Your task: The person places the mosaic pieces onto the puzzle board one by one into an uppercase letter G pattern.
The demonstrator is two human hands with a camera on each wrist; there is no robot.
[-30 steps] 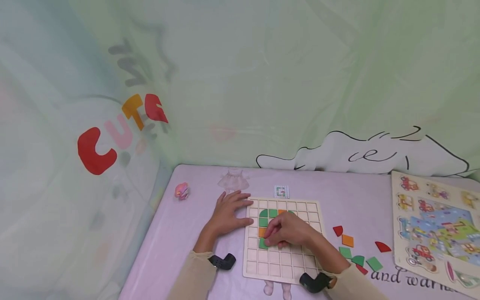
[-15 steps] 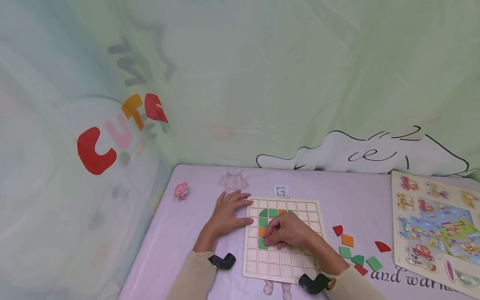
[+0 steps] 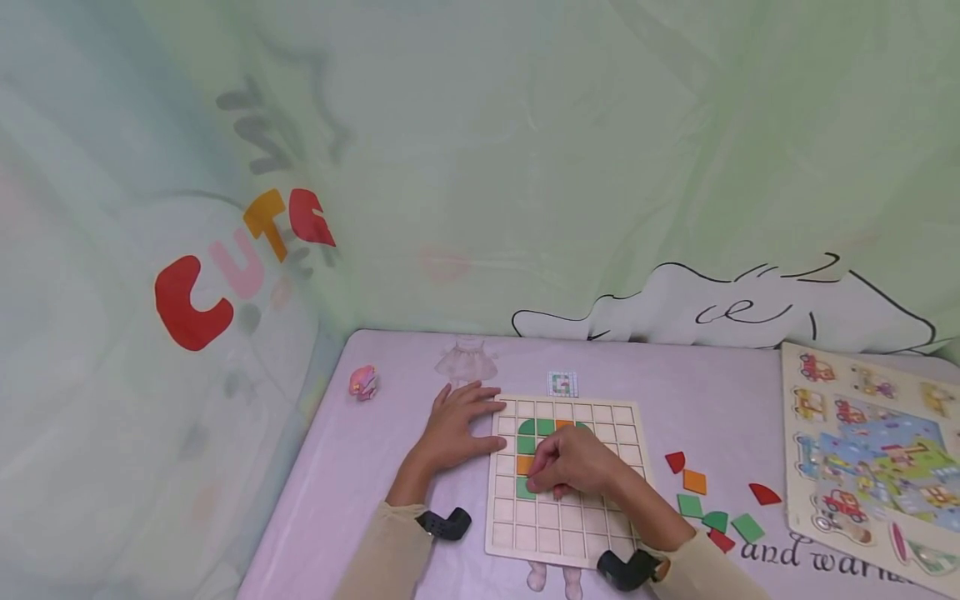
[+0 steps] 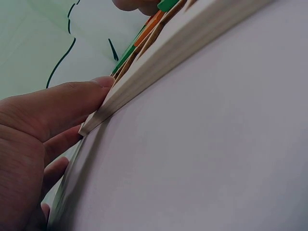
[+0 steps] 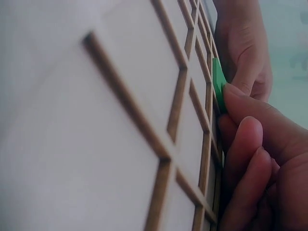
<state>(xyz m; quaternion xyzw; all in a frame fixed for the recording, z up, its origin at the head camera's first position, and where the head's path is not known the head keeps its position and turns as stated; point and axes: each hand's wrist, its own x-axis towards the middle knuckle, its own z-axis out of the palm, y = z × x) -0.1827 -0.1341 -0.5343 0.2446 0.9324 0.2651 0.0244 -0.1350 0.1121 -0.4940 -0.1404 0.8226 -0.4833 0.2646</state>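
Observation:
A pale wooden grid board (image 3: 550, 540) lies on the table, with green and orange tiles set in some upper-left cells. My right hand (image 3: 581, 461) is over the board, its thumb and curled fingers at a green tile (image 3: 523, 489) below an orange tile (image 3: 523, 465). In the right wrist view the thumb tip sits on this green tile (image 5: 218, 85), which stands slightly tilted at its cell; the fingertip behind it is partly hidden. My left hand (image 3: 453, 429) rests at the board's left edge, fingers spread, thumb and fingertips touching the rim.
Right of the board lie loose tiles: red quarter-rounds (image 3: 765, 493), an orange square (image 3: 694, 482) and several green pieces (image 3: 747, 527). A picture puzzle board (image 3: 802, 521) is at far right. Behind the grid is a small pattern card (image 3: 562, 384); a pink figurine (image 3: 363, 382) sits at the left.
Almost nothing differs. The right thumb and fingertips have shifted very slightly left over the green tile; the left hand stays at the board's edge.

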